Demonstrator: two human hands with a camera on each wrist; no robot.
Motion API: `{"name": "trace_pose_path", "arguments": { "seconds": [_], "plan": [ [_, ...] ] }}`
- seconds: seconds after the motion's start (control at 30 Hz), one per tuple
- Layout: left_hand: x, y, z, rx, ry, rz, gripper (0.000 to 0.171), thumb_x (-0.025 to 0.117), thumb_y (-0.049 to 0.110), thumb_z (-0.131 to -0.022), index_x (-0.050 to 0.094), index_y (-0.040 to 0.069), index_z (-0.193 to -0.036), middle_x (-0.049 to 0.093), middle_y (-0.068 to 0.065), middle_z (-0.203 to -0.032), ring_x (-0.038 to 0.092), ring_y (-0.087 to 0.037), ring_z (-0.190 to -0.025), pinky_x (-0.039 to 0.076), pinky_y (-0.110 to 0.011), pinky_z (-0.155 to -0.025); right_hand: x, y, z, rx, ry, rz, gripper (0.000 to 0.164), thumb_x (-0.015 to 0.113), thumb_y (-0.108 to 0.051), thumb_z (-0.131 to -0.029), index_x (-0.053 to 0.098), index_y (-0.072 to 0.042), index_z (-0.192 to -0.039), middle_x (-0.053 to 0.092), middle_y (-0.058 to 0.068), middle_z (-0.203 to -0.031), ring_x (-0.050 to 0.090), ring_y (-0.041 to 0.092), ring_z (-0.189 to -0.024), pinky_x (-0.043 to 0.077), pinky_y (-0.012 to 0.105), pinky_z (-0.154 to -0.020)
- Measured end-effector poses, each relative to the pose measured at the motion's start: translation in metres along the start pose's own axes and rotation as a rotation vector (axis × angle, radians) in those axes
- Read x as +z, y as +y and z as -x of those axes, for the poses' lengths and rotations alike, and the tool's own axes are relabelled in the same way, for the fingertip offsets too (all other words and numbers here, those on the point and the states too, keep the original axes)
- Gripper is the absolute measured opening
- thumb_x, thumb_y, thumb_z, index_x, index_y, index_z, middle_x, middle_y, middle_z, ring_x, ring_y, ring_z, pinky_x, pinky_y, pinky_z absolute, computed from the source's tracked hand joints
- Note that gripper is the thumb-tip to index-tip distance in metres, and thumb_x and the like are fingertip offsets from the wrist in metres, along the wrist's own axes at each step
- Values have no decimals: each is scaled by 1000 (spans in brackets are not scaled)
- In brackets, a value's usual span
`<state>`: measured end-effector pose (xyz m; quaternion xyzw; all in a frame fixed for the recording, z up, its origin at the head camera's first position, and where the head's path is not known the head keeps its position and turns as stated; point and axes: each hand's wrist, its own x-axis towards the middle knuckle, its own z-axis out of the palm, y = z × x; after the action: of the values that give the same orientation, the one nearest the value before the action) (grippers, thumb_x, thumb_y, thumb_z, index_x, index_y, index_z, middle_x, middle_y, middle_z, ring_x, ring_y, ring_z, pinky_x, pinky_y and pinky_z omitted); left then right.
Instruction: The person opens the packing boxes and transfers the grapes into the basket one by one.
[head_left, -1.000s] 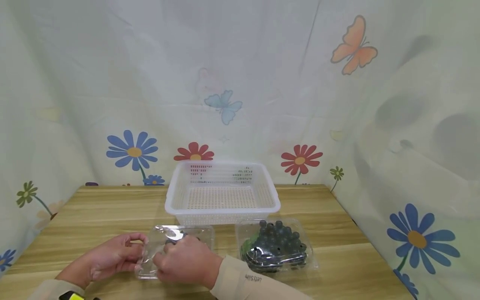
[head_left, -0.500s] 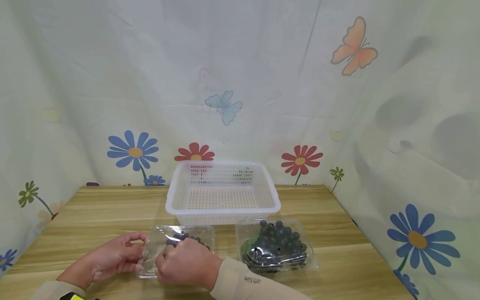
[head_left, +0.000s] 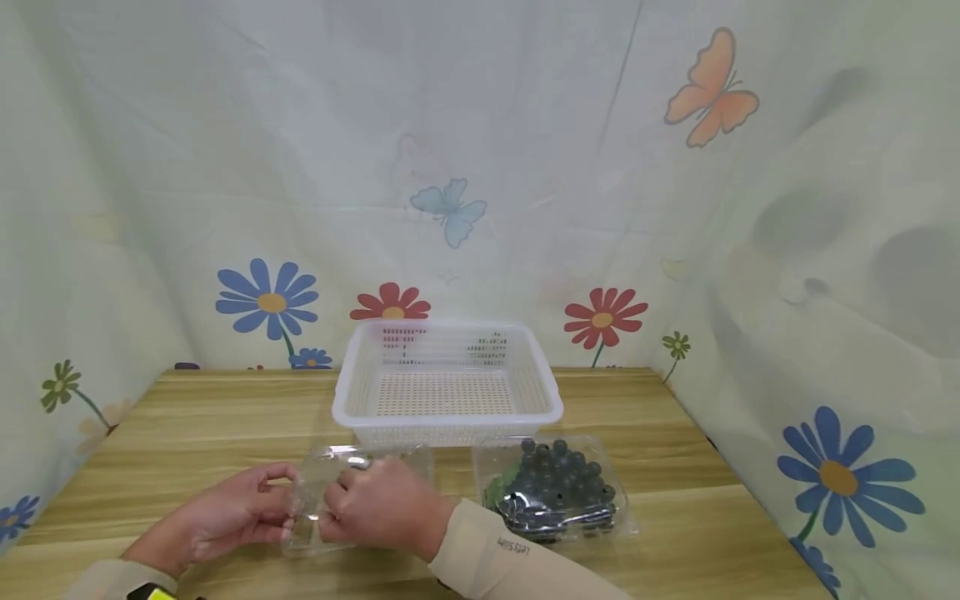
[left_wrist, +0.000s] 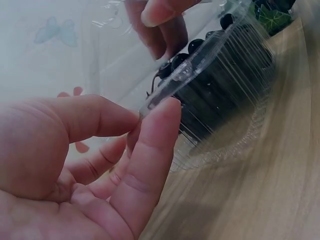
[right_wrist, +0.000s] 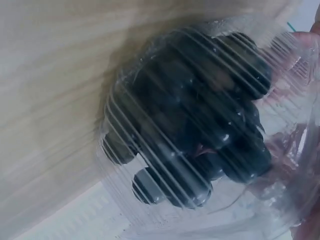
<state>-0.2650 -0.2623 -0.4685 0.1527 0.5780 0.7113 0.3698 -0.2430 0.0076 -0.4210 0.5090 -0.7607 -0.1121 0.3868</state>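
Observation:
A clear plastic clamshell container [head_left: 307, 492] of dark grapes [left_wrist: 197, 92] stands at the table's front left. My left hand [head_left: 236, 512] pinches its rim between thumb and finger at the left side. From the right, my right hand [head_left: 386, 504] reaches over it with curled fingers, gripping the container's plastic. Its fingers [left_wrist: 160, 42] show above the grapes in the left wrist view, just behind the rim. A thin stem sticks up below them. Through the ridged wall, the right wrist view shows the grapes [right_wrist: 195, 115] close up. In the head view, my right hand hides most of the grapes.
A second clamshell container [head_left: 487, 467] with dark grapes [head_left: 558, 483] and a green leaf stands on the right. Behind both sits a white perforated basket [head_left: 450, 423]. A flower-printed curtain [head_left: 480, 100] surrounds the wooden table [head_left: 217, 417].
My right hand has shifted slightly up and to the right. Container plastic under it has moved and the grapes there are now covered in the head view. The left hand keeps its pinch.

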Motion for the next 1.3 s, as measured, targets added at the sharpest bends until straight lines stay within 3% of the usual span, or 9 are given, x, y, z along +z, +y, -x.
{"name": "trace_pose_path", "arguments": {
  "seconds": [0.2, 0.4, 0.5, 0.7, 0.97, 1.3],
  "plan": [
    [1, 0, -1, 9, 12, -13, 11, 48, 6, -107, 49, 12, -116, 70, 0, -100, 69, -11, -87, 62, -26, -78, -1, 0, 3, -5, -16, -23, 28, 59, -47, -94, 57, -29, -72, 64, -17, -72, 58, -3, -59, 45, 16, -45],
    [1, -1, -2, 8, 2, 2, 15, 47, 4, -105, 48, 11, -118, 69, 0, -96, 70, -11, -84, 62, -27, -77, -5, -1, 7, 16, -50, -56, 27, 62, -48, -91, 57, -29, -74, 61, -15, -69, 51, 0, -53, 35, 17, -42],
    [2, 0, -2, 15, -1, 2, 15, 46, 3, -106, 48, 12, -118, 70, -2, -99, 70, -12, -85, 62, -27, -77, -5, -1, 10, 21, -55, -59, 26, 64, -50, -89, 58, -28, -77, 59, -15, -70, 52, 1, -55, 37, 18, -43],
    [5, 1, -2, 24, 1, -9, 13, 45, 5, -107, 48, 12, -118, 70, -2, -100, 69, -12, -85, 62, -27, -77, -12, 1, 15, 45, -141, -110, 27, 66, -55, -88, 65, -28, -89, 70, -15, -91, 66, 3, -75, 52, 17, -60],
    [6, 0, -3, 37, -12, -6, 15, 44, 3, -107, 48, 11, -119, 66, 1, -93, 68, -11, -81, 62, -27, -76, -19, 9, 26, 102, -234, -247, 34, 68, -54, -91, 72, -28, -114, 72, -12, -110, 68, 4, -102, 56, 16, -86],
    [3, 0, -1, 29, 16, -15, 13, 47, 5, -106, 48, 11, -118, 64, 1, -91, 67, -12, -80, 62, -29, -76, -31, 24, 40, 119, -317, -336, 44, 77, -45, -85, 70, -26, -124, 67, -9, -110, 63, 7, -101, 54, 18, -89]
  ]
}}
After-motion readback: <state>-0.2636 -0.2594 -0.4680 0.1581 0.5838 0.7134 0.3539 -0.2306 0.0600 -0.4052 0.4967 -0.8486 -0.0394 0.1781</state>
